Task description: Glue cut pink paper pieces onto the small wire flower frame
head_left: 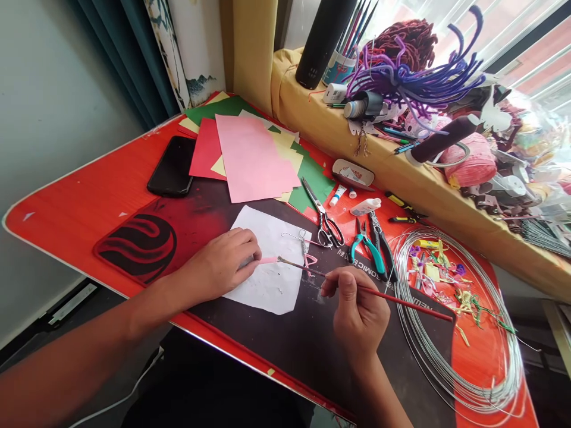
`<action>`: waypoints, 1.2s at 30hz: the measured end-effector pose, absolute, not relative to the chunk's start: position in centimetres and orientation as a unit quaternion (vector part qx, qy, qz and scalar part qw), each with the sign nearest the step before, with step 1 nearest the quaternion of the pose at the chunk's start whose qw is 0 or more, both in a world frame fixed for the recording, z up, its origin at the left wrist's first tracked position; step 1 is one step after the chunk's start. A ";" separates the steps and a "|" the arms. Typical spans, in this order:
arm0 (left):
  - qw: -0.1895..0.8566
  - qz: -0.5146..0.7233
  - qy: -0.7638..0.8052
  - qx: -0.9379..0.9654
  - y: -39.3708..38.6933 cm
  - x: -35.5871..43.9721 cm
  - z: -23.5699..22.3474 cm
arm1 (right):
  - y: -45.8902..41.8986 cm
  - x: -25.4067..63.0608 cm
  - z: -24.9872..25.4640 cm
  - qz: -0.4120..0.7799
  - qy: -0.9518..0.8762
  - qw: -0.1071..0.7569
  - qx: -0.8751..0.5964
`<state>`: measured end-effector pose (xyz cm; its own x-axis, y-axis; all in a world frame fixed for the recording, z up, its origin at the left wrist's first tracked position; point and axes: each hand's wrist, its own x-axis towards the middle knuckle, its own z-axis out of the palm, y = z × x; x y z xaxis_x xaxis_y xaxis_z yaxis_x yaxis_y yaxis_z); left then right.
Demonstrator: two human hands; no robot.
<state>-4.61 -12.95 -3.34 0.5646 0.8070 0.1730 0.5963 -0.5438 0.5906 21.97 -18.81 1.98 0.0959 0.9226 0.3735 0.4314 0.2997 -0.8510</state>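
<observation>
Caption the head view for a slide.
Over white paper, left hand holds pink strip; right hand holds brush to its end.

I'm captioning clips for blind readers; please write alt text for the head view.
The right hand holds a thin red paintbrush, its tip at a pink strip held by the left hand over white paper; scissors, pliers and coiled wire lie nearby.

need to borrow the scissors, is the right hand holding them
No, the right hand holds a red-handled brush, while the scissors lie untouched.
</observation>
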 end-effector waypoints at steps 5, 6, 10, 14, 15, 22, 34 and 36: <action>0.249 0.219 0.419 0.845 -13.0 -4.7 -3.4 | -18.7 21.6 1.5 0.259 -0.645 0.489 -0.527; 0.251 0.219 0.422 0.843 -13.0 -4.7 -3.4 | -18.7 21.6 1.4 0.259 -0.645 0.488 -0.528; 0.242 0.207 0.427 0.846 -13.3 -4.6 -3.1 | -18.9 22.1 1.4 0.243 -0.627 0.505 -0.541; 0.219 0.174 0.443 0.852 -13.6 -4.1 -2.7 | -19.4 22.5 2.1 0.233 -0.600 0.525 -0.557; 0.218 0.169 0.449 0.850 -13.7 -4.0 -2.5 | -19.5 22.6 2.2 0.231 -0.598 0.526 -0.559; 0.220 0.156 0.456 0.848 -13.8 -3.8 -2.4 | -20.1 22.8 2.1 0.242 -0.593 0.525 -0.560; 0.222 0.169 0.454 0.846 -13.8 -3.7 -2.6 | -20.8 23.1 1.8 0.280 -0.566 0.537 -0.559; 0.225 0.167 0.453 0.847 -13.7 -3.7 -2.6 | -20.9 23.2 1.8 0.284 -0.563 0.540 -0.558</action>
<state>-3.73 -13.69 -2.55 0.5344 0.8416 0.0784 0.6917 -0.4888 0.5317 23.20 -20.89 1.75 0.2062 0.9343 0.2908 0.3222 0.2158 -0.9218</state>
